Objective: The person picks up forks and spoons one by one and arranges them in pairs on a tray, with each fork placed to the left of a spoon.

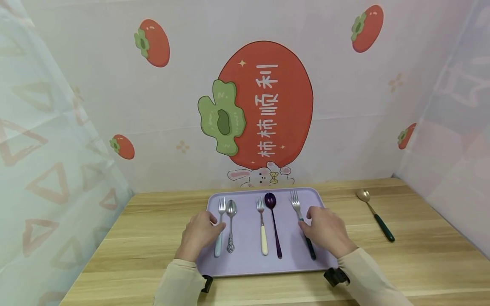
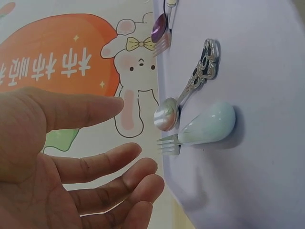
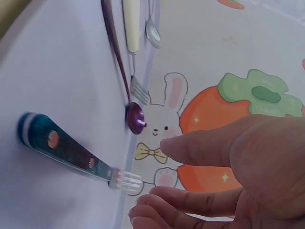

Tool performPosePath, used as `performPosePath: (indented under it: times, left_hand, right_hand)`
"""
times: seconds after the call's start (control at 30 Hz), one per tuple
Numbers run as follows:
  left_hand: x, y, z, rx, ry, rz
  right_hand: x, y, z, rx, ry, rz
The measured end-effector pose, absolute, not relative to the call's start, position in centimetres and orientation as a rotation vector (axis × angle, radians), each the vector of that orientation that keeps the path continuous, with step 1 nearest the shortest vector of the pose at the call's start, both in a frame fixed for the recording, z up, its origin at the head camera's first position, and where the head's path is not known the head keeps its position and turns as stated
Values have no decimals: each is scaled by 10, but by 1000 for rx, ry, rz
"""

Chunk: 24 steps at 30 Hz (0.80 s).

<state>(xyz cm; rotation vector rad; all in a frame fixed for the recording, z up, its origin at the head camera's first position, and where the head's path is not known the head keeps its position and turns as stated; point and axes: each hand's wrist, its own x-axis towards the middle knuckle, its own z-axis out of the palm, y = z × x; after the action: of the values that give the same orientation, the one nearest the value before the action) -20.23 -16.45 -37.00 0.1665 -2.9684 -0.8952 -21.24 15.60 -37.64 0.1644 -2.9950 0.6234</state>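
Observation:
A lilac tray [image 1: 245,265] carries cutlery lying lengthwise. On its left side are a fork with a pale blue handle [image 2: 209,125] and a silver spoon [image 1: 231,208] with an ornate handle. A cream-handled fork [image 1: 264,242] and a purple spoon [image 1: 270,200] lie mid-tray; a fork with a dark green handle [image 3: 62,145] is on the right. My left hand [image 1: 200,233] hovers by the pale blue fork, thumb and fingers apart, holding nothing in the left wrist view. Over the green-handled fork, my right hand [image 1: 325,229] is likewise parted and holds nothing in the right wrist view.
A gold spoon with a dark green handle [image 1: 384,228] lies on the wooden table [image 1: 153,238], right of the tray. Behind the table hangs a white cloth backdrop [image 1: 183,106] printed with persimmons and a rabbit. More cloth bounds both sides.

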Motion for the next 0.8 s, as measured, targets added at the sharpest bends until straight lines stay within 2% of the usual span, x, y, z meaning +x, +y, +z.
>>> performPosePath:
  times: [0.8]
  left_hand:
    - [-203, -166, -369, 180, -2910, -959]
  right_hand:
    - [-210, 153, -369, 216, -2935, 643]
